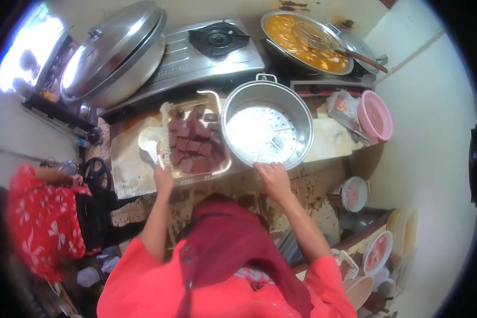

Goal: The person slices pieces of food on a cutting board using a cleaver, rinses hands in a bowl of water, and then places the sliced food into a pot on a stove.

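My left hand (163, 179) is closed around the handle end of a white plastic dipper (149, 139), just beside a cream plastic basket (226, 106). Dark reddish-brown cubes (194, 146) fill much of that basket. To its right stands a large metal steamer pot (305, 114), with a perforated plate (270, 132) inside and a loop handle on its far side. The fingers of my right hand (273, 178) grip the pot's near rim.
Behind are a steel gas stove (209, 55), a big lidded pot (116, 45) and a wide pan of orange curry-like food (289, 32) with a wooden-handled strainer. A knife (349, 123) lies by a pink basin (376, 114). Another person in red (45, 222) is at the left.
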`<action>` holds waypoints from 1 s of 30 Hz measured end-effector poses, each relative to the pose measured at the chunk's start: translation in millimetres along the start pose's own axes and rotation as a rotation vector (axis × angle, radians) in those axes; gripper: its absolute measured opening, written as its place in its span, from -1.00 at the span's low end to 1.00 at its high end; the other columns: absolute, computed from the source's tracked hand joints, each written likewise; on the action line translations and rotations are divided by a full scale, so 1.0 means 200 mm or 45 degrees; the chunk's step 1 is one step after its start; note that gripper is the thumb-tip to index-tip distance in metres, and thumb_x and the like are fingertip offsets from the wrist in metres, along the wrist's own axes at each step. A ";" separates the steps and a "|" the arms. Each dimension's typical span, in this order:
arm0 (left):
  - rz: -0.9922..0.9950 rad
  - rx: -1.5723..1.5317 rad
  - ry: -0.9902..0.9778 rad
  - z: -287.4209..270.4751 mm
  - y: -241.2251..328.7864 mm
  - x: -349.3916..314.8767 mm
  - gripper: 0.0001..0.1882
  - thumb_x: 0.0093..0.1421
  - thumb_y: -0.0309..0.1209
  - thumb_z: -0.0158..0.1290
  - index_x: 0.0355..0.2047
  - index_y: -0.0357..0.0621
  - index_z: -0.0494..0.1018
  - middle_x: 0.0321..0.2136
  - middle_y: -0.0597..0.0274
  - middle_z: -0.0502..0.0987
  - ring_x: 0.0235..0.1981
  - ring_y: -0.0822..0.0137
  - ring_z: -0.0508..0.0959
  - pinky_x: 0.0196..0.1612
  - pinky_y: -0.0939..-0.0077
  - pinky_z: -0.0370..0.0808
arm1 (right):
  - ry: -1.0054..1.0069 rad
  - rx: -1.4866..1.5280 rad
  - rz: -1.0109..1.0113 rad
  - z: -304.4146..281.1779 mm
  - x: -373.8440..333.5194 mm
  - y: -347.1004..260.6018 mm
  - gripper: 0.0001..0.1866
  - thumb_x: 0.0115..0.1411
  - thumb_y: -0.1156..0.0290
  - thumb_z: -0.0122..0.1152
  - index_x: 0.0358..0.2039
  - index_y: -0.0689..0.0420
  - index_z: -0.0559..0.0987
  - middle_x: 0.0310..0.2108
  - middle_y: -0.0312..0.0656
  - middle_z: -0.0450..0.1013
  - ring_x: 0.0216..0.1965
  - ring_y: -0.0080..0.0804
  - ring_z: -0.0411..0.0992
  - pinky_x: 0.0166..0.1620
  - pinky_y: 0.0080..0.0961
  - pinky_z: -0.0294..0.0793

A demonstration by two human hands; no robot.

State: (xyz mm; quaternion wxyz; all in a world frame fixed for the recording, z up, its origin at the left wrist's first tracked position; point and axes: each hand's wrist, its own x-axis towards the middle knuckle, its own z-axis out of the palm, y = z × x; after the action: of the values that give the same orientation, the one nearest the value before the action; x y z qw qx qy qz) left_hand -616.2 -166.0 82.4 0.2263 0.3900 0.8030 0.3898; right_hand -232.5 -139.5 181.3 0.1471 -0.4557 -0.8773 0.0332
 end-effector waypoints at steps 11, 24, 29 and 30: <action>-0.340 -0.587 -0.240 0.02 -0.11 -0.14 -0.48 0.30 -0.06 -0.12 0.09 -0.21 0.22 -0.17 0.09 0.42 -0.22 0.18 0.43 -0.38 0.30 0.49 | 0.093 0.350 0.363 -0.11 -0.15 -0.10 -0.41 0.01 0.34 0.29 0.09 0.10 0.39 0.08 -0.03 0.29 0.17 -0.12 0.22 0.20 0.01 0.12; 0.191 -0.177 -1.732 0.66 1.04 -0.95 -0.57 0.23 -0.54 -0.02 0.10 -0.15 0.20 -0.28 0.23 0.42 -0.40 0.47 0.45 -0.34 0.62 0.43 | 0.217 0.669 1.693 -0.05 -1.45 0.11 -0.68 0.09 0.47 0.11 -0.10 0.20 0.49 -0.12 0.08 0.41 -0.05 0.06 0.39 -0.01 -0.17 0.40; 0.568 -0.122 -2.050 1.10 1.48 -1.32 -0.51 0.19 -0.59 0.00 0.14 -0.21 0.20 -0.20 0.17 0.39 -0.20 0.39 0.43 -0.12 0.52 0.45 | 0.239 0.705 1.954 -0.23 -1.88 0.34 -0.69 0.13 0.39 0.07 -0.09 0.13 0.50 -0.07 0.07 0.40 0.00 0.07 0.37 0.02 -0.15 0.38; 0.733 -0.023 -2.032 1.15 1.61 -1.42 -0.49 0.19 -0.58 -0.01 0.16 -0.20 0.19 -0.13 0.12 0.38 -0.14 0.34 0.43 -0.07 0.49 0.43 | 0.259 0.708 1.975 -0.25 -1.97 0.36 -0.69 0.13 0.39 0.07 -0.09 0.13 0.50 -0.07 0.07 0.40 0.00 0.07 0.37 0.02 -0.15 0.38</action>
State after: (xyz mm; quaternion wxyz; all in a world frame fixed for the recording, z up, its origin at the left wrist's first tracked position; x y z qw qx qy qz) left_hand -149.6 -164.1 222.4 0.6200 0.7356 0.2689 0.0467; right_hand 51.9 -421.1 125.2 0.2682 -0.8791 -0.2563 0.2994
